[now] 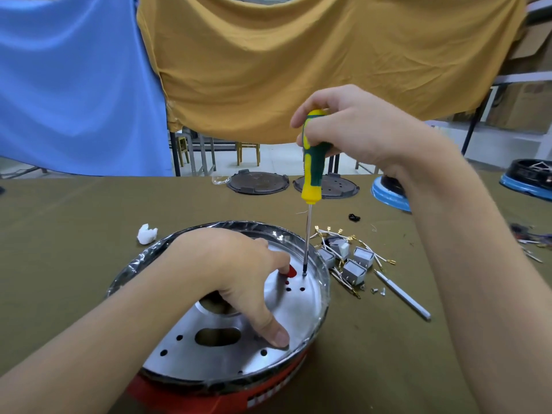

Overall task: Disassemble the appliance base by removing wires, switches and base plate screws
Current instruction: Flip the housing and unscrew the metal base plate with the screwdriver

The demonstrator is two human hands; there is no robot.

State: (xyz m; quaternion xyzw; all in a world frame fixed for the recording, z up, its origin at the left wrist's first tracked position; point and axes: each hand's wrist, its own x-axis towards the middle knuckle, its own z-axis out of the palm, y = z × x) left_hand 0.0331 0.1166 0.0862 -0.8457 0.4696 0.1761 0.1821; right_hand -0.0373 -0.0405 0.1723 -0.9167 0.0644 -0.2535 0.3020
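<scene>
Nearest, the left hand presses spread fingers on the base plate of the red appliance base. At one o'clock the right hand grips the screwdriver, tip in a screw. Removed switches lie at three o'clock; screws remain.

Two bare forearms are showing — no sleeves reaching into view.

The left hand and right hand are wearing no gloves, rings or watch — fingernails are looking short and unpainted on the visible thumb.
</scene>
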